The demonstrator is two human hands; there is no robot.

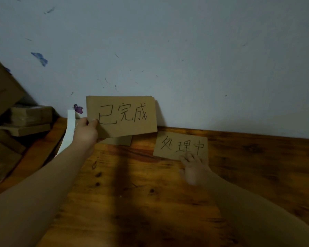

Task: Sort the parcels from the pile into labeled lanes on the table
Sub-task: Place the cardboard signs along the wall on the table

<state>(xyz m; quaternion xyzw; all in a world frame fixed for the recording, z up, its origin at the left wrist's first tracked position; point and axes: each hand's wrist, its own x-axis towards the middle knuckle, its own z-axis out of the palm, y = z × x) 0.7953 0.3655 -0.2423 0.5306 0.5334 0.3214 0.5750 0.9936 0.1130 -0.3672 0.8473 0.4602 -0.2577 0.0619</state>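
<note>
My left hand pinches the lower left corner of a cardboard label with handwritten characters and holds it upright above the table, near the wall. A second handwritten cardboard label lies flat on the wooden table to the right. My right hand rests on that label's near edge with its fingers spread. A further piece of cardboard lies under the raised label. The pile of cardboard parcels is stacked at the far left.
A pale wall with small stickers rises directly behind the table's back edge. A white sheet leans beside my left hand, between the parcels and the labels.
</note>
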